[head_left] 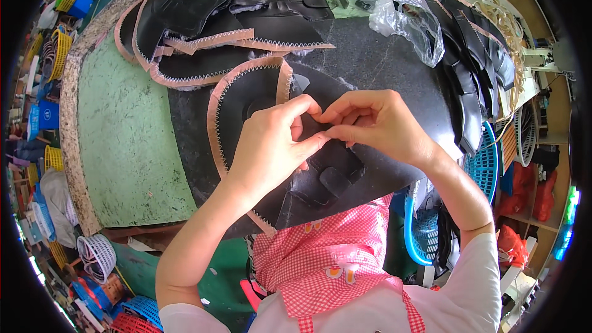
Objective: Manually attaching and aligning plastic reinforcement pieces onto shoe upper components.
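Note:
Just above my lap, a black leather shoe upper [246,89] lies on a dark work mat [376,55]. A tan strip [214,108] with white zigzag stitching runs around its curved edge. Near the front, the leather carries a rounded strap tab [335,179]. My left hand [271,139] and my right hand [382,124] meet over the middle of this piece. Both are closed, thumb and forefinger pinching the black leather from either side. The exact spot between the fingertips is dark and partly hidden by the fingers.
More black uppers with tan stitched edges [203,40] lie at the back left. A clear plastic bag [401,12] sits at the back right. Stacked black leather pieces [472,68] hang over the table's right side, near blue baskets [484,163]. Green tabletop [126,142] shows at left.

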Available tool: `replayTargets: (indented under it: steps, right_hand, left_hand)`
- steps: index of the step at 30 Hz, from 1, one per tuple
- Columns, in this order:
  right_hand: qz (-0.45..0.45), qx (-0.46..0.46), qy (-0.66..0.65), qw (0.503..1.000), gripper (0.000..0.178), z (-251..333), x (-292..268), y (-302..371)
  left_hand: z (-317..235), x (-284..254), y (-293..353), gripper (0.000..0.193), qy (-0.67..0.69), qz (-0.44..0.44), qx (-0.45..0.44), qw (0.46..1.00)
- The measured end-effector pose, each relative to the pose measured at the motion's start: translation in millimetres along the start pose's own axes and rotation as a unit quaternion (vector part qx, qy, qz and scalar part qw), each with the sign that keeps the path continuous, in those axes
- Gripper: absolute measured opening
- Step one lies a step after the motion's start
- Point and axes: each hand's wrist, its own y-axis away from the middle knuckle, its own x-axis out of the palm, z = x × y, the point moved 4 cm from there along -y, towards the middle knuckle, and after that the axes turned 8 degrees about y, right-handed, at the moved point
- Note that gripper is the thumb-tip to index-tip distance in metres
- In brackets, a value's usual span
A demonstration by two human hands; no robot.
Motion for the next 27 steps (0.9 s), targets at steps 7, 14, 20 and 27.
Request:
replayTargets:
  steps: [7,14,20,27]
  right_hand:
    - [-0.035,0.025,-0.003,0.999,0.018,1,-9,-3]
    - [-0.005,0.036,0.015,0.999,0.018,1,-6,-6]
    - [-0.005,0.066,0.022,0.998,0.02,1,-6,-5]
    - [-0.041,-0.02,0.082,0.996,0.017,25,-11,-11]
  left_hand:
    - [-2,0,1,0.023,0.008,-0.005,0.004,1.0]
    - [-2,5,2,0.028,-0.07,-0.048,0.061,0.995]
    - [-3,6,3,0.033,-0.1,-0.073,0.105,0.987]
    - [-4,1,3,0.045,-0.108,-0.077,0.112,0.985]
